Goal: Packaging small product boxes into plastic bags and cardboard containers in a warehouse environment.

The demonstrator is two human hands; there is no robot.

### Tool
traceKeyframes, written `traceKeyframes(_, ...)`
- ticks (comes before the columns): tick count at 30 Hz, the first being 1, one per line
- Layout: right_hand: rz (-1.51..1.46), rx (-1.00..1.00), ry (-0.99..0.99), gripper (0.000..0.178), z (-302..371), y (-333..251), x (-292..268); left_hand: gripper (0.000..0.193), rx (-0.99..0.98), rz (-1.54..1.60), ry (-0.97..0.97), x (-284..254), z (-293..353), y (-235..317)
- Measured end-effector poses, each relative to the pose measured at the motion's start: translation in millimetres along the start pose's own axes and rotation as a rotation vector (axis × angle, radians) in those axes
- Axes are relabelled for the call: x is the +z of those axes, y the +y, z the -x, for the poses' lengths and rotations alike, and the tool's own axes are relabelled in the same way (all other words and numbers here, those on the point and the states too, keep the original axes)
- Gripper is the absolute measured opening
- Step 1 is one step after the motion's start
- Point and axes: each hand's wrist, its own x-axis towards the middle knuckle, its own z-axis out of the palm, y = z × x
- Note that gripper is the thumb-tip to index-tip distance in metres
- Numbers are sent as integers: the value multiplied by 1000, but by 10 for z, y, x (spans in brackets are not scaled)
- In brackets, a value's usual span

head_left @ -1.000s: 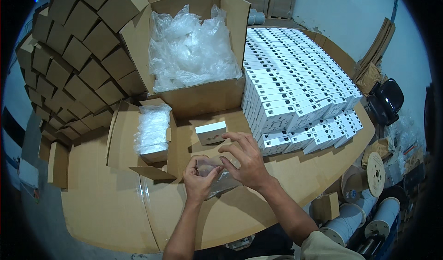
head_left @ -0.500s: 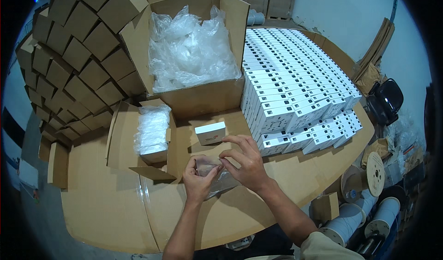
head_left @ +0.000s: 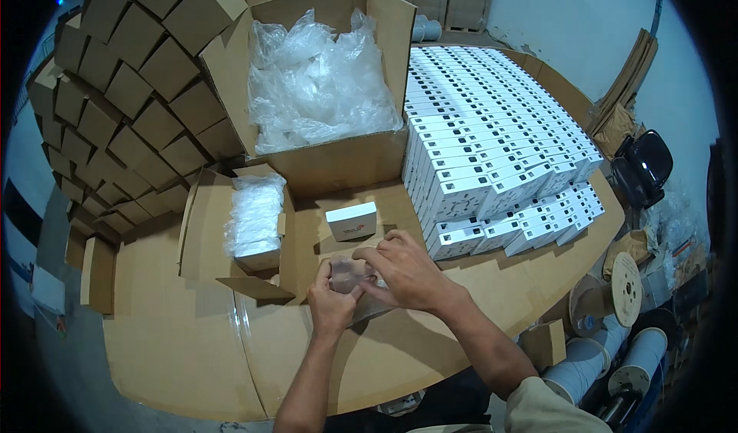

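Across the middle, table: brown top with a curved near edge, bearing cartons and white boxes.
Carton stack: plain brown boxes heaped high at the left.
White box rows: many slim boxes packed tightly side by side at the right, each with a small dark mark on top.
Large carton: open at the far side, between stack and rows, filled with crumpled clear plastic.
Small carton: open, in front of the large one, holding a row of plastic-wrapped packs.
Right hand: fingers bent, forefinger and thumb at the bag's right side; whether they pinch it, I cannot tell.
Left hand: thumb and curled fingers gripping the bag's left side.
Clear bag: between both hands, above the table.
Single white box: upright, just beyond the hands.
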Motion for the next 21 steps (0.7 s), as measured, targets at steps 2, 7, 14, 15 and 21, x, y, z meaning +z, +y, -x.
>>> traceKeyframes(2, -46, -18, -18, 16, -29, 50, -22, 49, 68, -93, -92, -9, 17, 56)
traceKeyframes(7, -255, 167, -328, 17, -216, 27, -274, 58, 36, -233, -207, -39, 36, 215)
traceKeyframes(14, -304, 69, -423, 44, -239, 105, -328, 63, 43, -154, -244, -66, 26, 127)
traceKeyframes(15, -333, -4, -427, 53, -232, 122, -328, 63, 42, -153, -245, -67, 26, 143)
traceKeyframes(21, -204, 1, -435, 54, -245, 162, -337, 61, 2, -136, -252, -96, -8, 75)
